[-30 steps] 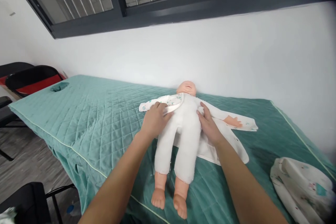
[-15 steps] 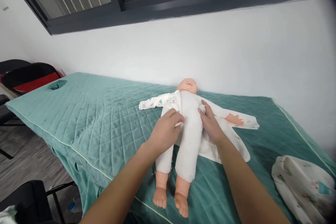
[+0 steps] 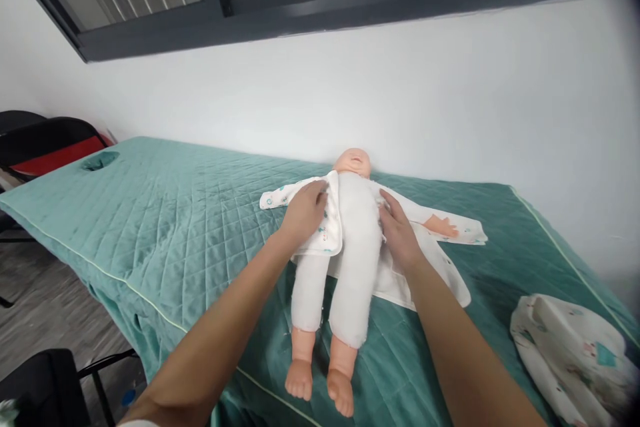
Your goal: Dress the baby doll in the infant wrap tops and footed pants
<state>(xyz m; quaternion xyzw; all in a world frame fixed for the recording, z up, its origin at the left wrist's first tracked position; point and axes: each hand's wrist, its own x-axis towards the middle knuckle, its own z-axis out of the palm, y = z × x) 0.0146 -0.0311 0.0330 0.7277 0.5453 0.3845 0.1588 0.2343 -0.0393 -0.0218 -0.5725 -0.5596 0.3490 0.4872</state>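
Observation:
A baby doll (image 3: 355, 233) with a white fluffy body lies on its back, its head toward the wall and its bare feet toward me. Around it is a white printed baby jacket (image 3: 330, 227), front spread, with sleeves on both arms. My left hand (image 3: 305, 212) lies on the jacket's left front panel, which covers part of the doll's chest; the fingers are slightly bent and not gripping. Against the right side of the doll's torso rests my right hand (image 3: 401, 235), fingers apart, over the jacket's other panel (image 3: 445, 270), which is folded out on the bed.
The bed has a green quilted cover (image 3: 200, 213) with a face hole (image 3: 100, 161) at its left end. A crumpled printed cloth (image 3: 570, 347) lies at the right. Black chairs (image 3: 45, 380) stand on the left, and a white wall (image 3: 400, 93) rises behind.
My left hand has moved up and let the jacket's left panel lie flat over the doll's side. My right hand has stayed by the torso. The view has shifted slightly.

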